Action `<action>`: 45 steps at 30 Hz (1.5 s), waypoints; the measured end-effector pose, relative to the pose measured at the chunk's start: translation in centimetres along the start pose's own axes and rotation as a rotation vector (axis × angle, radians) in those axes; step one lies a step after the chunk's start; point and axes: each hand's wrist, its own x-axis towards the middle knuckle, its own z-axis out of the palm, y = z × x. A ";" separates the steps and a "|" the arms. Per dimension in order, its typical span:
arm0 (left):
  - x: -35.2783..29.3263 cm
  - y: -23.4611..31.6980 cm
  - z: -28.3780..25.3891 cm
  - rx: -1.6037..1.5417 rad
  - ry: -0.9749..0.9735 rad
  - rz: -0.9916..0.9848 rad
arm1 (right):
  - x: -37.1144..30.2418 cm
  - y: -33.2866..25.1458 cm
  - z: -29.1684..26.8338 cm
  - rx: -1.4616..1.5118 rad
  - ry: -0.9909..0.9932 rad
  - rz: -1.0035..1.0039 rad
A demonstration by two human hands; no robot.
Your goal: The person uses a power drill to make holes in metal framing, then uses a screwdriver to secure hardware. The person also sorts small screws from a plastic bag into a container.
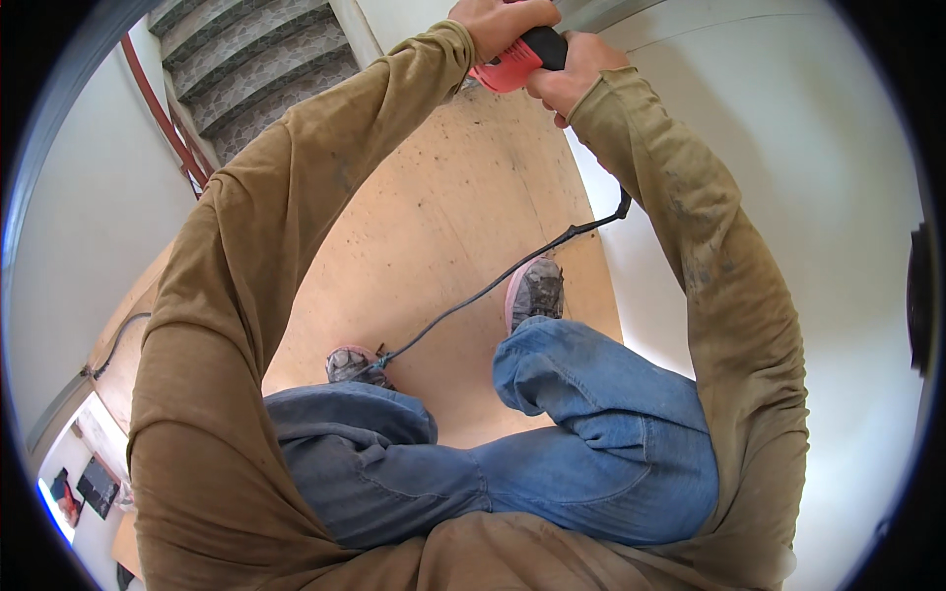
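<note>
- At top centre, our left grip (496, 27) and right grip (585, 71) both clasp the red-and-black power tool (507, 72).
- We judge this step to be steadying it two-handed.
- The next move calls for a firm hold, the dark cord (480, 293) clear of our shoes (539, 295).

Head-worn fisheye view, looking steeply down, brown top (512, 554) nearest, jeans (616, 433) below, left hand (498, 26) and right hand (583, 71) at upper edge, tan floor (424, 217) farther off, stairs (258, 69) beyond.
</note>
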 end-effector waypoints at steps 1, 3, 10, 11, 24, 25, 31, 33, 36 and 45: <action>0.0 0.1 0.1 -0.001 -0.002 0.000 | -0.1 -0.1 -0.1 -0.017 -0.001 0.005; 0.0 0.2 0.3 0.000 0.010 -0.011 | -0.3 -0.1 -0.1 -0.034 -0.002 0.009; -0.4 0.7 0.6 0.014 -0.004 -0.012 | -0.3 0.6 -0.1 -0.004 0.026 -0.054; -0.3 0.9 0.7 0.013 -0.007 -0.005 | -0.3 0.8 -0.1 0.002 0.009 -0.039; -0.2 0.2 0.3 0.042 0.000 -0.001 | -1.2 -0.8 -0.6 0.082 -0.023 0.024; -0.2 0.2 0.3 0.043 0.000 0.000 | -1.1 -0.7 -0.5 0.087 -0.031 0.018; 0.0 -0.5 0.1 0.016 0.010 0.000 | -1.2 -1.4 -0.5 0.069 -0.039 0.059; 0.1 -0.5 0.1 -0.035 -0.007 0.002 | -1.0 -1.4 -0.6 0.070 -0.030 0.070; 0.1 -0.4 0.0 -0.003 -0.014 -0.032 | -0.8 -1.6 -0.8 0.031 -0.091 0.126; 0.9 -1.7 -0.1 -0.073 -0.039 0.065 | 0.3 -1.4 -0.6 -0.090 -0.062 0.021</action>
